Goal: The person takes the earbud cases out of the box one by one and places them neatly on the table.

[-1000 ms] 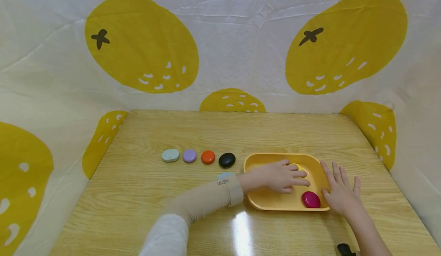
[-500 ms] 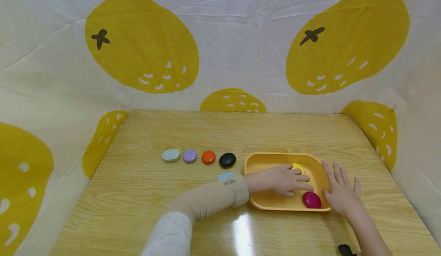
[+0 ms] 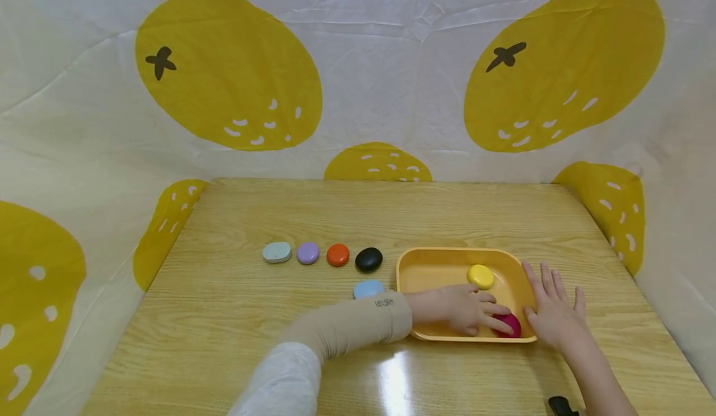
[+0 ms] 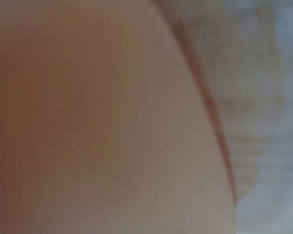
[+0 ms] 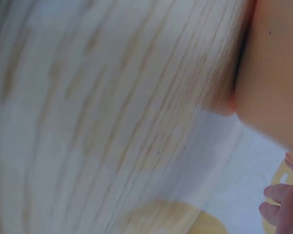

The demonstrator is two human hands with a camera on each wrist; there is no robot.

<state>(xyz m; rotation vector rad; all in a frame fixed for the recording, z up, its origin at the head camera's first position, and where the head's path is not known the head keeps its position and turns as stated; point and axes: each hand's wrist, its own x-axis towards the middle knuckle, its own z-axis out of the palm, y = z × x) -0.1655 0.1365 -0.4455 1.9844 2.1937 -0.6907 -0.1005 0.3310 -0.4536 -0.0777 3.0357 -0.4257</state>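
Observation:
Inside the orange tray [image 3: 442, 250], my left hand [image 3: 467, 310] lies low with its fingers extended over a magenta rounded stone-like piece [image 3: 513, 324]. Its fingertips appear to touch that piece, partly hiding it. A yellow round piece [image 3: 480, 277] lies in the tray behind those fingers. At the tray's right end rests my right hand [image 3: 556, 316], fingers spread and thumb by the rim. In the right wrist view, the tray wall [image 5: 273, 73] stands beside a few fingers [image 5: 276, 200]. The left wrist view is filled by a blurred, tan surface.
Left of the tray, a row holds a grey-green oval [image 3: 276, 252], a purple piece [image 3: 308, 253], an orange-red piece [image 3: 338, 255] and a black piece [image 3: 368, 260]. A light blue piece [image 3: 368, 289] lies beside my left sleeve. Patterned cloth [image 3: 391, 92] surrounds the wooden table [image 3: 224, 329].
My left hand has moved from beside the yellow piece toward the front of the tray, onto the magenta piece. The yellow piece is now uncovered. My right hand stays at the rim.

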